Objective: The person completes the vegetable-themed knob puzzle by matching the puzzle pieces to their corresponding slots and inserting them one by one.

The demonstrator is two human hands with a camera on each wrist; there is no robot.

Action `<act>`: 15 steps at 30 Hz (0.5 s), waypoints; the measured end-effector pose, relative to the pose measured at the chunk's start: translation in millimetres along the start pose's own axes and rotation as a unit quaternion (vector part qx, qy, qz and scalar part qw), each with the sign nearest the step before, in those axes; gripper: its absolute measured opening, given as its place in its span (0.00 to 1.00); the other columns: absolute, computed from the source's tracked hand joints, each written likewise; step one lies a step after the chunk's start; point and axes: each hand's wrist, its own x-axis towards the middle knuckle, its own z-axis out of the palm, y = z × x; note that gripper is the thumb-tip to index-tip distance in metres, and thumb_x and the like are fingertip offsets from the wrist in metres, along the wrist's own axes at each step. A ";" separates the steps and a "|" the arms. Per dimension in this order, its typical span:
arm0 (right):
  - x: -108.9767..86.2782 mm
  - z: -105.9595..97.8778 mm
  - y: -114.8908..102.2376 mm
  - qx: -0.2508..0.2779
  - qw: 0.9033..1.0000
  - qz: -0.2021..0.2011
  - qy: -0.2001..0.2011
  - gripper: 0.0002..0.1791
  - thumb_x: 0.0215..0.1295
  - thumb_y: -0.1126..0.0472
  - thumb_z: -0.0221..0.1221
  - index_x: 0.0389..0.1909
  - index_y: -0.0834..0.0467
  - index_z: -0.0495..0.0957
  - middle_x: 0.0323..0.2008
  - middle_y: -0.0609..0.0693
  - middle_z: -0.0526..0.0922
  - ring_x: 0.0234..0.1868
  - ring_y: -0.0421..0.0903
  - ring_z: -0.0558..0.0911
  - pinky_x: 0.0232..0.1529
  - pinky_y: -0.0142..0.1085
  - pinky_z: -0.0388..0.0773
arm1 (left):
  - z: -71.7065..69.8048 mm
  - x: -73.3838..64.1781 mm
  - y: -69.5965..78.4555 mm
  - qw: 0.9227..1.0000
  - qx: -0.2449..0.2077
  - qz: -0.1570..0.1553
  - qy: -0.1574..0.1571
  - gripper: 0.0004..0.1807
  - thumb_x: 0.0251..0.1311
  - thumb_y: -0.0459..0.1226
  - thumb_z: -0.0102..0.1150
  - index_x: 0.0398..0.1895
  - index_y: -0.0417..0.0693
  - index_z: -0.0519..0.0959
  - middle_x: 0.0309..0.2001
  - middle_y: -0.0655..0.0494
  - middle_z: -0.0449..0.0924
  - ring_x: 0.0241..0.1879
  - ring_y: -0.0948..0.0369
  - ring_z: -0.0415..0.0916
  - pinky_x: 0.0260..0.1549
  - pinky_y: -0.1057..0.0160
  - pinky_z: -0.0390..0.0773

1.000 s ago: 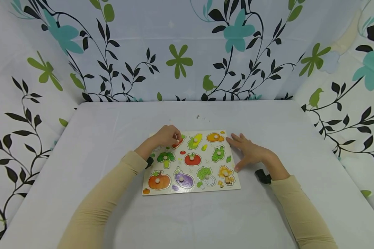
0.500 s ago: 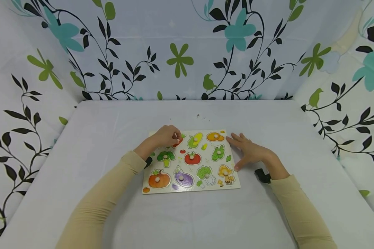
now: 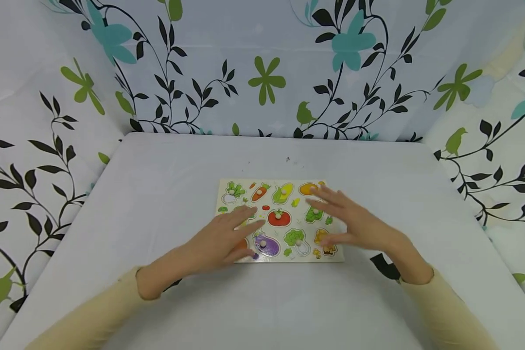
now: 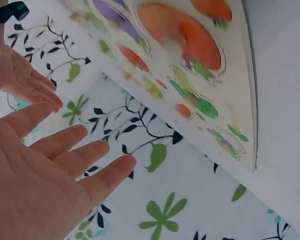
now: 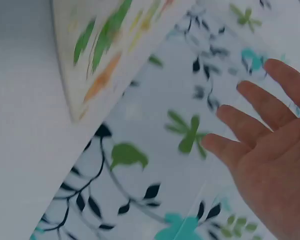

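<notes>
A wooden vegetable peg puzzle board [image 3: 298,217] lies flat on the white table, with knobbed pieces sitting in its cutouts. The carrot piece [image 3: 259,193], corn piece [image 3: 282,193], tomato piece [image 3: 279,218] and eggplant piece [image 3: 267,245] show plainly in the head view. My left hand [image 3: 216,243] hovers over the board's left side, fingers spread and holding nothing, partly hiding the broccoli and pumpkin pieces. Over the right edge, my right hand [image 3: 358,223] is likewise raised with spread fingers, overlapping the mushroom piece [image 3: 329,249]. Both wrist views show bare palms, the left [image 4: 45,175] and right [image 5: 275,155].
A white cloth covers the table [image 3: 271,301] around the board. Behind it hangs a patterned curtain [image 3: 227,43] with leaves and flowers, continuing along both sides. A few small dark marks [image 3: 288,159] show beyond the board.
My left hand has let go of the carrot piece, which sits in its cutout, and drawn back toward me. My right hand has lifted off the board's right edge. The head view has shifted slightly.
</notes>
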 end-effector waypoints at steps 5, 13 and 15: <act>-9.5 30.2 -39.8 -0.101 0.984 -0.145 -0.036 0.46 0.56 0.35 0.63 0.75 0.42 0.58 0.77 0.47 0.56 0.78 0.55 0.51 0.73 0.60 0.52 | 8.9 -37.3 27.8 0.998 0.035 0.044 -0.018 0.42 0.62 0.62 0.53 0.77 0.63 0.54 0.79 0.49 0.44 0.77 0.43 0.41 0.69 0.35 0.56; -19.5 58.5 -49.2 -0.185 0.959 -0.211 -0.045 0.48 0.55 0.29 0.60 0.75 0.39 0.55 0.78 0.49 0.53 0.78 0.59 0.48 0.77 0.53 0.31 | 21.6 -53.6 38.5 0.997 0.043 0.065 -0.009 0.43 0.60 0.64 0.53 0.77 0.67 0.53 0.80 0.54 0.40 0.77 0.43 0.41 0.67 0.33 0.55; -20.5 59.2 -49.4 -0.184 0.959 -0.213 -0.044 0.49 0.54 0.29 0.60 0.76 0.38 0.55 0.78 0.49 0.53 0.78 0.59 0.48 0.77 0.48 0.23 | 22.0 -53.9 38.6 0.997 0.045 0.066 -0.008 0.43 0.60 0.64 0.54 0.77 0.67 0.54 0.80 0.54 0.40 0.77 0.43 0.43 0.67 0.33 0.55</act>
